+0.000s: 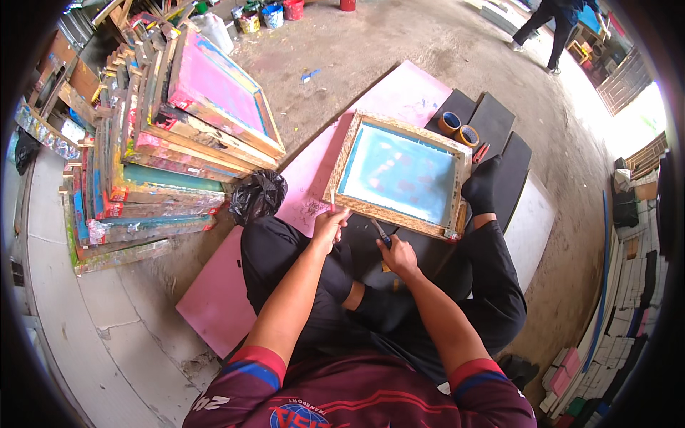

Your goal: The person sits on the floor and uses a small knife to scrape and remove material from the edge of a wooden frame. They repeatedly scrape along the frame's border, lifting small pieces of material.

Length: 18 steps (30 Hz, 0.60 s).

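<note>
A wooden screen-printing frame (401, 173) with pale blue mesh lies in front of me on boards, tilted toward my crossed legs. My left hand (331, 227) is at its near left corner, fingers curled. Something thin and pinkish (332, 200) rises from them against the wood; I cannot make out what it is. Just below the frame's near edge, my right hand (400, 255) grips a slim hand tool (381, 232) with a dark handle and greyish tip, pointing up and left. The tool looks apart from the wood, and its exact kind is unclear.
Stacked used screen frames (221, 82) stand at left, beside a black plastic bag (258, 192). Tape rolls (449, 123) and red-handled pliers (481, 153) lie past the frame's right side on dark boards (492, 118). Paint tins (272, 16) stand far back; a person (556, 28) is at far right.
</note>
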Motion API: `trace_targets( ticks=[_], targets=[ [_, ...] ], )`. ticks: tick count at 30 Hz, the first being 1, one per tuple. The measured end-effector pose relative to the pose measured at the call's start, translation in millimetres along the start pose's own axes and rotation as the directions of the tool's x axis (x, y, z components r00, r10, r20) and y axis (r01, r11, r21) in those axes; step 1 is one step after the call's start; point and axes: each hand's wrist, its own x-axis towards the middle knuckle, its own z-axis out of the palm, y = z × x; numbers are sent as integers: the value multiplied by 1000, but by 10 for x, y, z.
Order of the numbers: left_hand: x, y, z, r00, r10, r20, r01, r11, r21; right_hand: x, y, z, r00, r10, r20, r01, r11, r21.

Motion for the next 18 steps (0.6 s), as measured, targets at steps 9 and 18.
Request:
trace_targets(
  ticks=[9,18],
  targets=[
    [98,-103,-18,979,-72,190,72,997,6,69,-245,-60,958,-96,270,66,991,118],
    [328,-82,-55,933,-126,-339,36,965,-259,220,-108,-197,743,-6,669,-486,682,546]
  ],
)
